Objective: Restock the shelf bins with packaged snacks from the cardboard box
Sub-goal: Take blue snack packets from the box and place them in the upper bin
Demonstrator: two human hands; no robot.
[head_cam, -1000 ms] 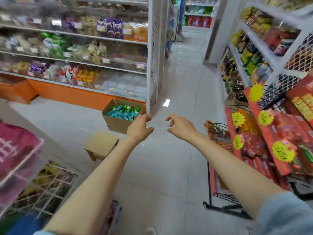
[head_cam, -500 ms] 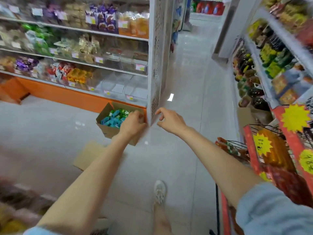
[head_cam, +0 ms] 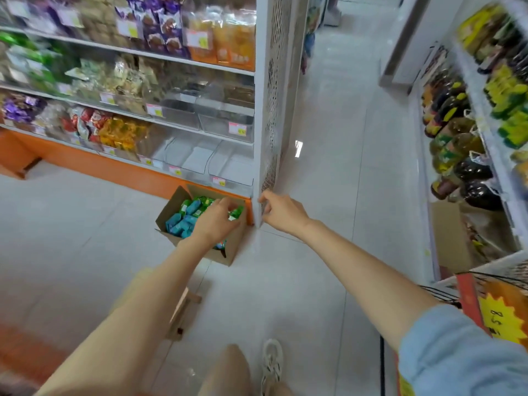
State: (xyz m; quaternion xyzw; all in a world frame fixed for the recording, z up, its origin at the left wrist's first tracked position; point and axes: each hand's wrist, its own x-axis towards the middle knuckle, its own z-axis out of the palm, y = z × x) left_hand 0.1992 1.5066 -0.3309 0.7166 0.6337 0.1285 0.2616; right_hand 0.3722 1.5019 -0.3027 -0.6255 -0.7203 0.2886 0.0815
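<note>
Aisle, one cardboard box (open), left hand, right hand

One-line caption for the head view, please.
Left hand reaches toward the cardboard box of blue and green snack packs below empty shelf bins; right hand near the shelf post.

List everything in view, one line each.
cardboard box: one, brown, on the floor by the shelf end
snack packs: many, blue and green, inside the box
clear bins: several, transparent, lowest shelf, the nearest apparently empty
shelf unit: one, white with orange base, ahead
bottles: many, dark and yellow, shelves at right
stool: one, wooden, beneath the left forearm
left hand: one, over the box, fingers at the packs
right hand: one, beside the shelf corner, holding nothing
</note>
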